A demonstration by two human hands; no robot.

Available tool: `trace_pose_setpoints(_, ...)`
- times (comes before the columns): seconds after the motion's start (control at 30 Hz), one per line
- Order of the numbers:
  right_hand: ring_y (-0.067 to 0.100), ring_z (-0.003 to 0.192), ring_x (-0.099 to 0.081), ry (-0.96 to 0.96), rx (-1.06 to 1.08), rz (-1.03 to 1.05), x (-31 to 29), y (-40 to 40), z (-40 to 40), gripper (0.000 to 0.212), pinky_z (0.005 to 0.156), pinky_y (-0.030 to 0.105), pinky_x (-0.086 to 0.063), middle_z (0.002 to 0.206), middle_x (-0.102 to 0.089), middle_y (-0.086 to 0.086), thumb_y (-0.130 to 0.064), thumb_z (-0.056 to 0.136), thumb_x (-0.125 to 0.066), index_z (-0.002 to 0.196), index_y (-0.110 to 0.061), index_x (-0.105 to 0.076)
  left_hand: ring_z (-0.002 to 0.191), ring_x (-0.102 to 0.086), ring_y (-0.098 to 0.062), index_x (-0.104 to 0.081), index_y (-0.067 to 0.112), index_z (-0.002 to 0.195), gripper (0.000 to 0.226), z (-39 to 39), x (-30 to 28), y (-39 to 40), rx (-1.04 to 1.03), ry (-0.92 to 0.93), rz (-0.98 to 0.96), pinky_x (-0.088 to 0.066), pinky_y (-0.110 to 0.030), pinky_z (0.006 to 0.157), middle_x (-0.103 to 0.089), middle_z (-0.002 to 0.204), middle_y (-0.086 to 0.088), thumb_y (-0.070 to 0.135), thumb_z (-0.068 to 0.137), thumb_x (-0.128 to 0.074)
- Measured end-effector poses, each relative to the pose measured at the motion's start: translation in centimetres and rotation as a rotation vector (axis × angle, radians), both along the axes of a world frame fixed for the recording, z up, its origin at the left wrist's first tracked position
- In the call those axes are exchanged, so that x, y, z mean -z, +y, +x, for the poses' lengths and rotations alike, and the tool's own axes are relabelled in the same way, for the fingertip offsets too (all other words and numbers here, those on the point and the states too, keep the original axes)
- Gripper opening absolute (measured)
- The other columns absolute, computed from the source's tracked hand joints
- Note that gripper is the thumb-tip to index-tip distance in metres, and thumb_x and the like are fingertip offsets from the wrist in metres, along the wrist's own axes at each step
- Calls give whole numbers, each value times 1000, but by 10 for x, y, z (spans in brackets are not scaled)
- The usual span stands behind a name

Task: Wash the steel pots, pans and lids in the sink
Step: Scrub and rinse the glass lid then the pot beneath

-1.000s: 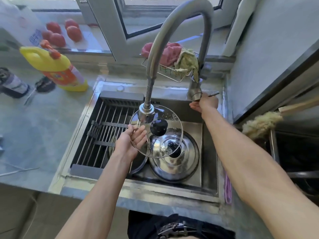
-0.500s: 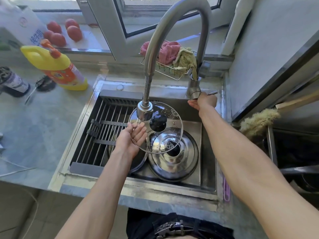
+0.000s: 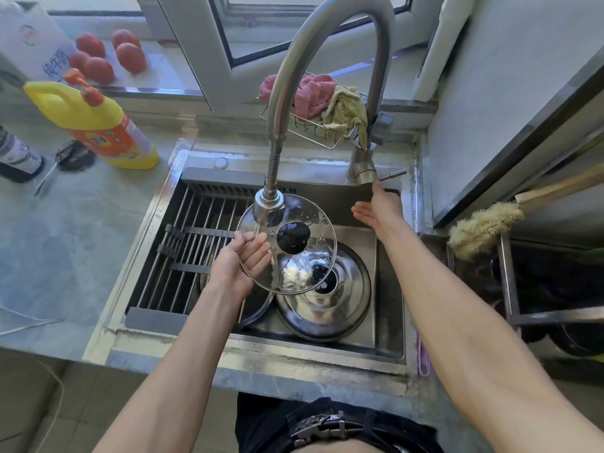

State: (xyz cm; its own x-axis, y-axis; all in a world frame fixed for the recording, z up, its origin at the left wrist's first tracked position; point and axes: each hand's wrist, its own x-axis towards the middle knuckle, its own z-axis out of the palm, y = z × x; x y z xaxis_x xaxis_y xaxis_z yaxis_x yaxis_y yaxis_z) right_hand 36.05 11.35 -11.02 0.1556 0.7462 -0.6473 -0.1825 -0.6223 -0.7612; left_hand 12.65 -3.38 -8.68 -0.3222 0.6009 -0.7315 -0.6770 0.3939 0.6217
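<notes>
Sink (image 3: 389,289): centre of view, set into the grey worktop (image 3: 65,243).
Hidden or unclear: a steel pot (image 3: 258,305) at 7 o'clock of the basin, mostly covered by the left forearm and the drying rack (image 3: 183,253); whether water is running cannot be told; the stove recess at 3 o'clock is dark and cut off.
Glass lid (image 3: 287,245): tilted, black knob facing the camera, directly under the faucet head (image 3: 268,207), above a domed steel lid (image 3: 323,292) lying at 5 o'clock in the basin.
Left hand (image 3: 240,259): grips the glass lid's rim at its 8 o'clock edge, fingers behind the glass, thumb in front.
Right hand (image 3: 379,207): fingers straight, palm up, holding nothing, just below the faucet lever (image 3: 392,174) at 1 o'clock.
</notes>
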Motion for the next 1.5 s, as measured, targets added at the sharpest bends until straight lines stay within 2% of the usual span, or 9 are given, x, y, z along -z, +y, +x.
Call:
trace_pose_setpoints(0.23,21,92,-69,-64,-442,-98,5,-59,-17,38,70,33,-57,111,-68,8,-46,103,-47,121,-14,-56,70,-77,-17,-62,12,93,35,1,8,-4,3,-53,54,-63,-31,59,-78,82,-6,32,110,-39)
trace_pose_setpoints(0.43,18,61,-72,329,-181,-159,17,-91,-29,17,52,27,-58,75,-73,8,-11,107,-40,96,-10,-52,74,-76,-19,-62,13,97,29,2,13,-11,108,29,0,-62,-30,58,-76,93,-10,26,111,-41)
trace_pose_setpoints(0.73,19,56,-72,331,24,-141,24,-104,-29,24,50,25,-58,73,-72,11,-10,108,-37,90,-9,-54,77,-70,-20,-58,9,117,15,-9,10,-26,251,126,-30,-59,-36,77,-74,103,-12,6,103,-53)
trace_pose_setpoints(0.83,19,55,-71,291,42,-109,19,-104,-27,23,52,26,-59,77,-71,13,-10,108,-38,90,-9,-53,93,-69,-22,-53,11,134,37,-4,10,-28,411,584,-64,-59,-43,90,-67,121,-11,9,98,-64)
trace_pose_setpoints(0.93,22,62,-72,194,-45,-25,10,-104,-29,17,57,29,-60,84,-70,15,-12,107,-41,97,-8,-54,102,-61,-11,-54,19,141,48,9,7,-26,681,1054,55,-55,-31,89,-55,130,2,26,96,-69)
trace_pose_setpoints(1.1,26,71,-74,61,-255,148,-11,-109,-41,13,64,34,-61,87,-73,14,-19,104,-52,101,-8,-59,108,-63,-14,-62,26,132,45,35,5,-14,700,998,79,-54,-33,95,-65,118,2,40,91,-73)
trace_pose_setpoints(1.27,29,79,-74,170,-323,137,-27,-112,-33,21,69,35,-62,99,-72,22,-25,103,-54,107,-6,-63,92,-69,-16,-72,21,91,4,38,3,-10,546,947,68,-61,-36,79,-69,90,7,25,90,-74)
trace_pose_setpoints(1.37,28,86,-73,214,-340,46,-31,-115,-23,39,70,33,-61,103,-73,21,-40,102,-52,109,-4,-65,102,-68,-26,-71,8,98,7,38,9,-10,339,589,23,-64,-36,74,-69,102,-9,11,97,-65)
trace_pose_setpoints(1.5,19,90,-65,-120,-425,-140,-2,-128,-11,37,76,31,-57,110,-68,9,-43,99,-57,116,-11,-62,109,-65,-30,-67,3,100,11,37,21,-13,83,-5,40,-64,-34,75,-67,115,-21,5,101,-56)
